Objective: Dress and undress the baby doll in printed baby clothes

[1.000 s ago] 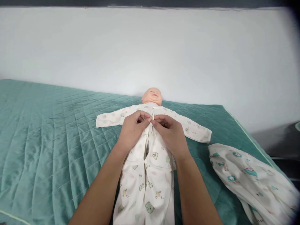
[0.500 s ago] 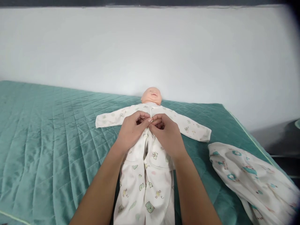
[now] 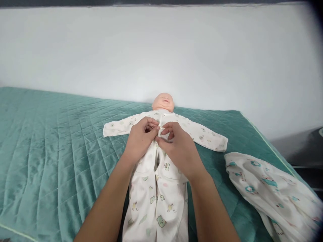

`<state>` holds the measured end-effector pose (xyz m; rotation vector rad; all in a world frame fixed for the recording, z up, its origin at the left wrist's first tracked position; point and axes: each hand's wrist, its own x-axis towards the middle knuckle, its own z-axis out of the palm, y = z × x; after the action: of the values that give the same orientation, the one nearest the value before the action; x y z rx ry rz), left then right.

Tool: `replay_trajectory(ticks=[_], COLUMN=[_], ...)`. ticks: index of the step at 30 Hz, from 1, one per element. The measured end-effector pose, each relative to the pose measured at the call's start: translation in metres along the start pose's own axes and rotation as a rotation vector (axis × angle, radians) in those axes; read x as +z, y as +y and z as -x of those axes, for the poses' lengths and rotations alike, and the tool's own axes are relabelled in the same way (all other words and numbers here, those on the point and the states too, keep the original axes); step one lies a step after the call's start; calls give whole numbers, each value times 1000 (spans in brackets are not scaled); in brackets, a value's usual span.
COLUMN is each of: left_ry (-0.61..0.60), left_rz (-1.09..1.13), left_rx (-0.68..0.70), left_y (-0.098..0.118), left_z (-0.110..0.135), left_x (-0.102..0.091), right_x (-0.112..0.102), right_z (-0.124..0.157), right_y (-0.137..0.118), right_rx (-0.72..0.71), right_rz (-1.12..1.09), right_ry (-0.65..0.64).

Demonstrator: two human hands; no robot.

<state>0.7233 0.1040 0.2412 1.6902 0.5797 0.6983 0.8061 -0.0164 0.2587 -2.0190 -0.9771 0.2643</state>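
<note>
A baby doll lies face up, dressed in a white baby jacket and white trousers with a small animal print. Over the chest, my left hand pinches the jacket's front edge between thumb and fingers. Between the two hands shows a small button on the placket. My right hand is against the other side of the opening; its thumb and fingertips are apart, the thumb lower on the placket. Below my hands the jacket's front edges part in a narrow gap.
A green quilted cover spreads under the doll. Another white printed cloth lies bunched at the right. Behind the doll's head stands a pale wall. The cover's edge runs down the right side.
My right thumb and fingers have spread apart from their pinch, uncovering the button. My left hand has shifted slightly left and up. The doll's pose is unchanged.
</note>
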Motion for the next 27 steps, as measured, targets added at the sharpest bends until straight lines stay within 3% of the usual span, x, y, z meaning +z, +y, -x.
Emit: replay_trajectory(ticks=[8, 18, 27], left_ry=[55, 5, -18], left_rz=[25, 0, 200], left_rx=[-15, -1, -6], left_y=[4, 4, -3], left_z=[2, 1, -3], left_x=[6, 6, 3], right_x=[6, 6, 7], right_z=[-2, -2, -2], right_y=[5, 3, 10], right_rx=[42, 17, 0], right_rz=[-111, -102, -157], right_ry=[11, 16, -8])
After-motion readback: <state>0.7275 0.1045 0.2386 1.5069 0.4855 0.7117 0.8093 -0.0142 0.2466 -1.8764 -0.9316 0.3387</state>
